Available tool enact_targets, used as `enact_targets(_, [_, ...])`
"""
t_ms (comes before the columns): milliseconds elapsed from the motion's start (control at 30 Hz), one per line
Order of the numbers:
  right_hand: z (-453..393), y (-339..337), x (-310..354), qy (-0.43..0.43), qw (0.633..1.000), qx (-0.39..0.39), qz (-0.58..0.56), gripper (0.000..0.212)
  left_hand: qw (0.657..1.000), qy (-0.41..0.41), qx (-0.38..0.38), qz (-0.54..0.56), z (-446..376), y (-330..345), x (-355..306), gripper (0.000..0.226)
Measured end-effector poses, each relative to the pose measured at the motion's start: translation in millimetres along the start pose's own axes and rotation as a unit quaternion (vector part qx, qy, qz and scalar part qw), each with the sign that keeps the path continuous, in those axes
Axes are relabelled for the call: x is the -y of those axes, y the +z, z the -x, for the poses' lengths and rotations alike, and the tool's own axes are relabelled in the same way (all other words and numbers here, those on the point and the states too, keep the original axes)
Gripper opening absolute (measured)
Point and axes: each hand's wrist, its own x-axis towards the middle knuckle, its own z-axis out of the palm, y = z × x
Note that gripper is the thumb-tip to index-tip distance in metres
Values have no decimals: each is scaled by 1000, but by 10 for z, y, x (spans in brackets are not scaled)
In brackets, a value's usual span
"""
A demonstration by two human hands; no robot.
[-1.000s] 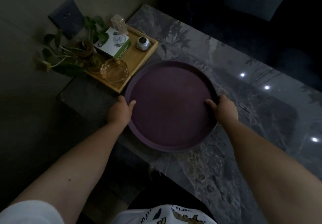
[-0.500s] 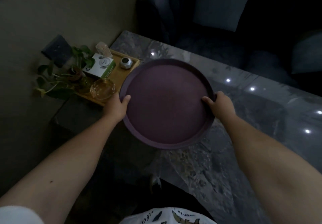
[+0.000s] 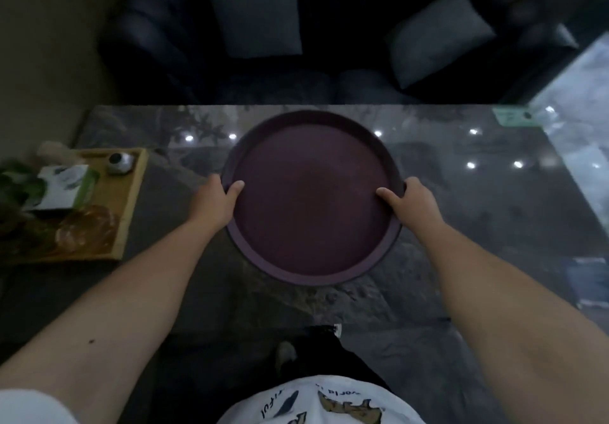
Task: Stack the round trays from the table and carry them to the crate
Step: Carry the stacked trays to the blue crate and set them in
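A large round purple tray (image 3: 309, 202) is held level over the dark marble table (image 3: 461, 199), in the middle of the view. My left hand (image 3: 216, 202) grips its left rim, thumb inside the rim. My right hand (image 3: 412, 204) grips its right rim the same way. The tray's inside holds nothing. No second round tray and no crate are in view.
A wooden rectangular tray (image 3: 130, 212) at the table's left end carries a tissue box (image 3: 62, 188), a small round device (image 3: 119, 161), a glass bowl (image 3: 85, 227) and plant leaves (image 3: 16, 189). A dark sofa with grey cushions (image 3: 257, 8) stands beyond the table. A green card (image 3: 514, 116) lies at the far right corner.
Both hands kept their grip on the purple tray and lifted it off the table's left part. The view swung right and up, so the wooden tray now sits far left.
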Motion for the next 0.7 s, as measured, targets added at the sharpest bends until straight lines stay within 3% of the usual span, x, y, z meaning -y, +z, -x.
enact_targets(367, [885,-810,-1556,153,980,-125,-38,55,978,172,110,-49,308,937,-1398,54])
enact_targets(700, [1767,-1528,-2849,274,943,-172,-81,54,939,286,179,-73,1111,1865,-2723,48])
